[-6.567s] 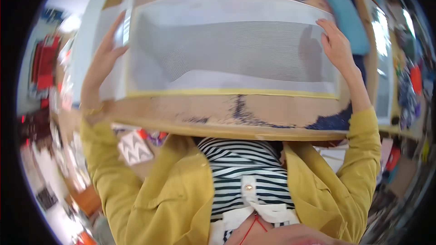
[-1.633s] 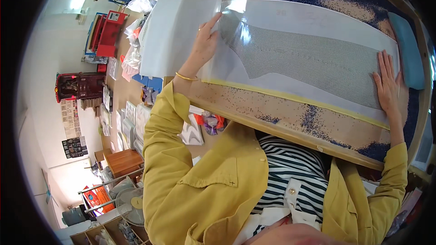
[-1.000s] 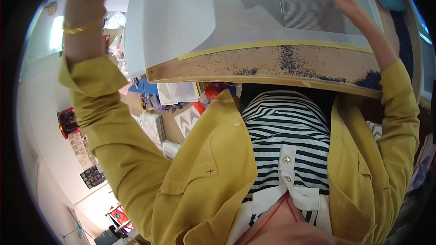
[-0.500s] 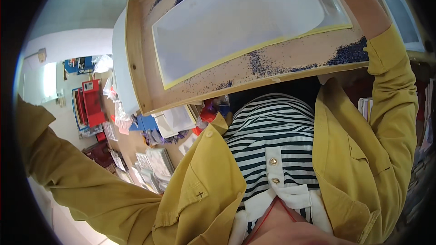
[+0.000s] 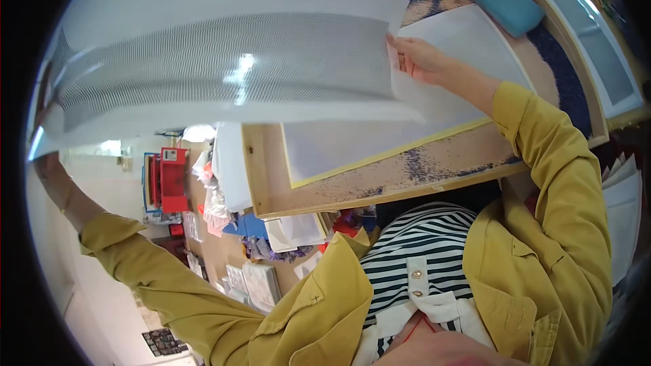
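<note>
A large translucent sheet (image 5: 230, 61) with a fine, closely spaced dark pattern is stretched across the upper left, above and beside a shallow wooden tray (image 5: 380, 203). My right hand (image 5: 420, 59) pinches its right edge over the tray. At the picture's far left rim my left hand (image 5: 46, 163) grips the other end, its fingers partly cut off and dim. Inside the tray lies a white panel (image 5: 380, 146) with a yellow border, partly covered by the sheet. Dark blue granules (image 5: 420, 165) are scattered round the panel. A teal block (image 5: 495, 0) rests in the tray's far right part.
Another framed panel (image 5: 603, 47) stands beyond the tray's right side. Lower left of the tray are stacked pale packs (image 5: 261, 285), plastic bags (image 5: 215, 203) and a red holder (image 5: 174, 179). Papers (image 5: 624, 210) stand at the right.
The patterned sheet is now spread between both hands, at the upper left. My right hand has come down and left in view; my left hand now shows. The tray sits lower and further right.
</note>
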Demonstrator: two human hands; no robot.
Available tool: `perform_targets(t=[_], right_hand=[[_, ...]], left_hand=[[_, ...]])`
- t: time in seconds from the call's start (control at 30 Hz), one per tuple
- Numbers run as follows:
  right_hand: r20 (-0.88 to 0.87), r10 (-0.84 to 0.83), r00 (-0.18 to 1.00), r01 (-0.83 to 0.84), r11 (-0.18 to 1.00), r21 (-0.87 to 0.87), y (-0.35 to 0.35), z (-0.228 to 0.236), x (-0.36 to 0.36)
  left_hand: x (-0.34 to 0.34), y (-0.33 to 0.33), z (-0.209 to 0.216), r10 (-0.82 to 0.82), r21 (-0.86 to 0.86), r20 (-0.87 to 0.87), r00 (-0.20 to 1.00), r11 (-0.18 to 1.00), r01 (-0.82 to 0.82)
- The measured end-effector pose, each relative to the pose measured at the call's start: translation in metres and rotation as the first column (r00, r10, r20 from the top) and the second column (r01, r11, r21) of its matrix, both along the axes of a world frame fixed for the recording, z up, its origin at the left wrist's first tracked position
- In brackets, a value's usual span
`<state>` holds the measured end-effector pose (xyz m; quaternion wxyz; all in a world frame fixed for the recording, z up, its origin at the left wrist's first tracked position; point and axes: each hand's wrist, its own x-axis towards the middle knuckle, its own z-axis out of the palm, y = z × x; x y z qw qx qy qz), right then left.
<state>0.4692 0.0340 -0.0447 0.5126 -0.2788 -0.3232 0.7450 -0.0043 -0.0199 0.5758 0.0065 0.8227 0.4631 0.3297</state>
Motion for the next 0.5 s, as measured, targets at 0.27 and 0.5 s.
perform_targets(t=[0.27,0.5], right_hand=[[0.125,-0.211,0.969,0.164,0.936,0.311,0.033,0.018,0.03],[0.246,-0.655,0.714,0.423,0.684,0.594,-0.013,0.075,0.181]], left_hand=[[0.005,0.002,-0.148,0.139,-0.202,0.245,0.96,0.975,-0.089],[0.054,0.068,-0.258,-0.052,-0.461,0.456,0.889,0.84,0.286]])
